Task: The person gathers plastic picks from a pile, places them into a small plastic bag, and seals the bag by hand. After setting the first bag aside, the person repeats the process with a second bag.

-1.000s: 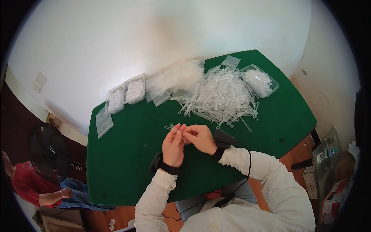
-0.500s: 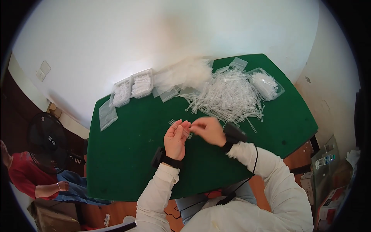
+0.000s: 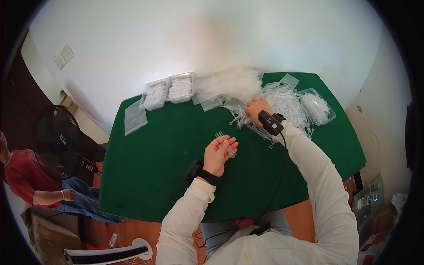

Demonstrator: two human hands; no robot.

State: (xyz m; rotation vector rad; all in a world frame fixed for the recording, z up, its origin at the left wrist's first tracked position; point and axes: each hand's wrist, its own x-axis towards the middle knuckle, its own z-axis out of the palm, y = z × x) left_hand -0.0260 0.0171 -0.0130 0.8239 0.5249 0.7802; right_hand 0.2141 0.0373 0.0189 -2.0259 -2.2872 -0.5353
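Observation:
My left hand (image 3: pixel 216 160), palm up over the near middle of the table, holds several thin clear plastic sticks (image 3: pixel 219 135) under its thumb. Their ends stick out past the fingers, and some have small rings. At the left edge of a large heap of the same clear sticks (image 3: pixel 287 102), my right hand (image 3: pixel 257 108) is back up with its fingers curled down. Its fingertips are hidden, so whatever lies between them does not show.
Green table (image 3: pixel 168 176). Two clear boxes of sticks (image 3: pixel 180 88) stand at the back left beside a flat plastic bag (image 3: pixel 135 117). Clear bags (image 3: pixel 229 84) pile up against the wall. Another clear box (image 3: pixel 317 107) sits right of the heap. A person in red (image 3: pixel 31 176) is behind a black fan (image 3: pixel 56 141).
My right hand has moved from beside my left hand, away from me to the heap's left edge. The left hand still holds its sticks, fingers a little more spread. The view has shifted.

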